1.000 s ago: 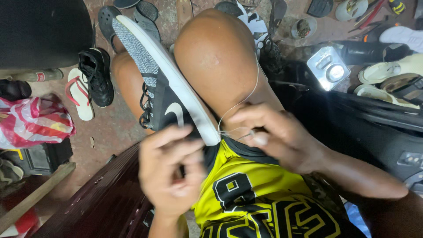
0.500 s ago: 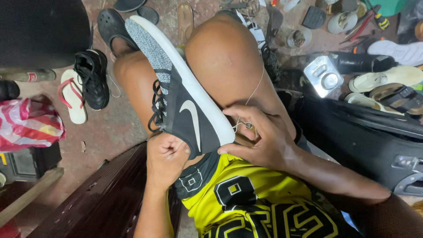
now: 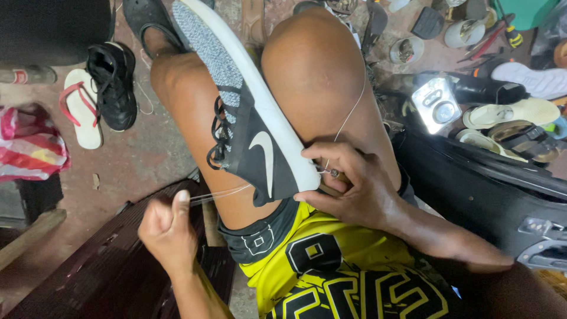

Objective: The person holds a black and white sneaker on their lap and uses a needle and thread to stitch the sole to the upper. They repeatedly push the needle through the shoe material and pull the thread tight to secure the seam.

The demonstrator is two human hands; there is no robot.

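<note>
— Hands first: what is each one doing in the head view?

— Left hand [image 3: 168, 227] is closed into a fist on a thin pale thread [image 3: 221, 193], drawn out taut from the heel of the shoe [image 3: 248, 112]. Right hand [image 3: 354, 186] is pinched shut at the white sole edge, gripping a small tool [image 3: 334, 173]; I cannot tell whether it is a needle or an awl. The shoe lies wedged between the bare knees [image 3: 313, 65], toe pointing away, sole to the person's right

— What could go wrong from here?

— My guess is the thread snaps or cuts into the fingers if the fist hauls too hard. The shoe rests only on the clamp of the legs, so a sideways tug may twist it loose. The tool point sits just beside the thigh, and a slip could jab skin

— And the surroundings?

— Reddish concrete floor [image 3: 147, 159], a dark wooden bench [image 3: 100, 260] under the left hand. A black shoe [image 3: 112, 85] and a white sandal with red straps [image 3: 80, 109] lie at left, near a striped bag [image 3: 29, 145]. At right, a small lit lamp [image 3: 437, 105], loose soles and sandals [image 3: 511, 112], and a black case [image 3: 472, 189]
</note>
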